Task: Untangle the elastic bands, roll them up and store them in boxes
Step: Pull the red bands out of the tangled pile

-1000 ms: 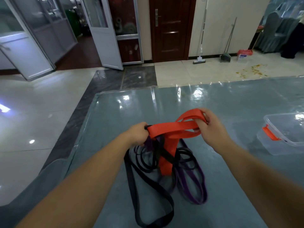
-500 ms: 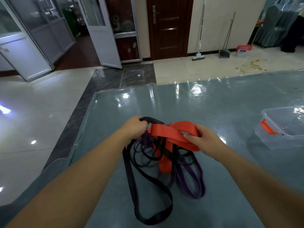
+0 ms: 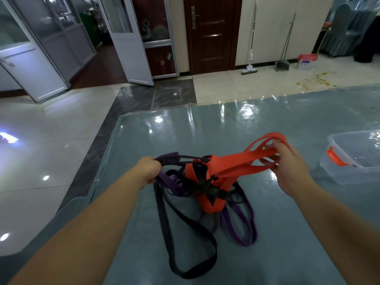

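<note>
A tangle of elastic bands lies in front of me on the grey-green table (image 3: 205, 128). The wide orange band (image 3: 236, 164) stretches up to the right, where my right hand (image 3: 287, 163) grips its loops. My left hand (image 3: 149, 168) grips the purple band (image 3: 242, 227) and thin black strands at the left of the knot. A long black band (image 3: 185, 239) trails from the knot toward me in a big loop. The bands cross in a tight knot at the middle.
A clear plastic box (image 3: 355, 159) with an orange clip stands at the right edge of the table. The table's left edge and far corner drop to a glossy tiled floor. A mop, a dustpan and doors stand along the far wall.
My right hand has pulled the orange band up and to the right, stretching it out. My left hand now holds purple and black strands, drawn to the left. The knot has tightened.
</note>
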{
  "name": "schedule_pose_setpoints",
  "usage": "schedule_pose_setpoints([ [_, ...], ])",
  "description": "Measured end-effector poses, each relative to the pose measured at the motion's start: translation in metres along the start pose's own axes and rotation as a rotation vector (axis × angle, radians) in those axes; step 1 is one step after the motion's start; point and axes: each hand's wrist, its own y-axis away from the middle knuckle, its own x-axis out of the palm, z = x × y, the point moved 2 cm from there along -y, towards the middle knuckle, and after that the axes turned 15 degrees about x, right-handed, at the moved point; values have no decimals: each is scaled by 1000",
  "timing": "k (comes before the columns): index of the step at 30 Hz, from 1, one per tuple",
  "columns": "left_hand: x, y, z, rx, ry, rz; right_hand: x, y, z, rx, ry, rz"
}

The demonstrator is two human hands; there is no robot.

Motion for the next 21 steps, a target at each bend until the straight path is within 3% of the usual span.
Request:
schedule_pose_setpoints([
  [2,1,0,10,33,-72,32,11,5,13,71,-142,22],
  [6,4,5,25,126,-155,113,37,13,32,91,-140,90],
  [8,2,3,32,198,-397,191,49,18,40,61,-119,155],
  [10,7,3,35,214,-747,415,62,21,45,40,-93,207],
  [11,10,7,30,220,-783,491,68,25,47,33,-69,231],
  [16,46,25,-26,391,-213,611,100,43,55,-18,56,305],
  [21,81,24,-52,507,-139,514,116,59,79,-52,14,306],
])
